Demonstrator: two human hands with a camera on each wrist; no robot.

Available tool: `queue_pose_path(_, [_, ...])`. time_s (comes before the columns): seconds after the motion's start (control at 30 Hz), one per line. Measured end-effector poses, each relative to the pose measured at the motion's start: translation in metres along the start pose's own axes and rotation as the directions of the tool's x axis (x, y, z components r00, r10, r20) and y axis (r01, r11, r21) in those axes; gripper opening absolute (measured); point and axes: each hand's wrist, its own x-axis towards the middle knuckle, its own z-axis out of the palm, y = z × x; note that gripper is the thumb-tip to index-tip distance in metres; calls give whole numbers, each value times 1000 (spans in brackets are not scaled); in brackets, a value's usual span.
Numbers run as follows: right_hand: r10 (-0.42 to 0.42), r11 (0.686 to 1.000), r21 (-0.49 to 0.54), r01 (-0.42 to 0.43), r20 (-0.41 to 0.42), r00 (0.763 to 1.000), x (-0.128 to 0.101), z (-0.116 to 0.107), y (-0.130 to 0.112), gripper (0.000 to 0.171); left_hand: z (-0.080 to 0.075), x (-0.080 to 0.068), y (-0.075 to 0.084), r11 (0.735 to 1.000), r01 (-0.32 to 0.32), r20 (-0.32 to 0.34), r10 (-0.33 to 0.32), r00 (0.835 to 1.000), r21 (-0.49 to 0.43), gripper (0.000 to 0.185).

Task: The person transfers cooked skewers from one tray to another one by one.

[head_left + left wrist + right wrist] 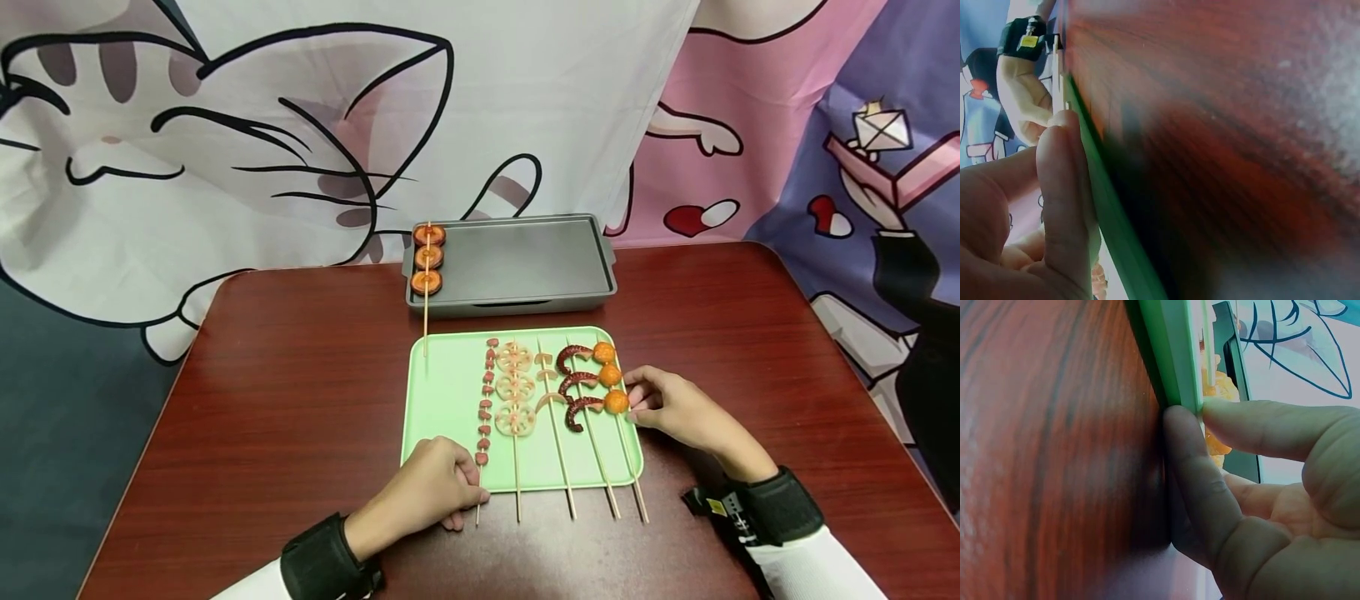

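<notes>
A green tray (442,400) on the table carries several skewers side by side. My left hand (442,492) lies curled at its front left corner. Thumb and forefinger (1060,156) pinch the bare stick of the small-sausage skewer (484,408) against the tray's front edge (1110,212). My right hand (660,404) is at the tray's right rim (1175,356), beside the lowest ball of the orange-ball skewer (617,402). Its thumb (1260,419) lies on top of the rim and a finger (1191,475) presses the outer side, so it pinches the rim.
Between those two skewers lie a lotus-root skewer (514,387), a pale shrimp-like one (547,379) and a dark curled one (573,383). Behind the tray stands a grey baking pan (525,267) with one skewer of three round slices (427,258) at its left end.
</notes>
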Motion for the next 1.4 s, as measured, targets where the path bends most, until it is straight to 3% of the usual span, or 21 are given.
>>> queue_pose_path(0.2, [4,1000,-6,-4,5,1000,0,0,-1,38,1,2,0,998,-15,0,15,1000,61,27])
queue_pose_path(0.57, [8,1000,-18,-8,-1,1000,0,-2,2,36,0,5,-2,999,-32,-1,32,999,27,31])
queue_pose_path(0.8, [4,1000,-17,-4,-1,1000,0,-3,1,36,2,3,-4,999,-16,-57,18,998,38,29])
queue_pose_path(1.1, [8,1000,-21,-8,-3,1000,-1,-2,2,37,5,3,-5,997,-44,-97,49,994,57,33])
queue_pose_path(1.4, [13,1000,-25,-13,-4,1000,-1,-2,1,36,6,4,-1,976,-102,-100,123,987,194,43])
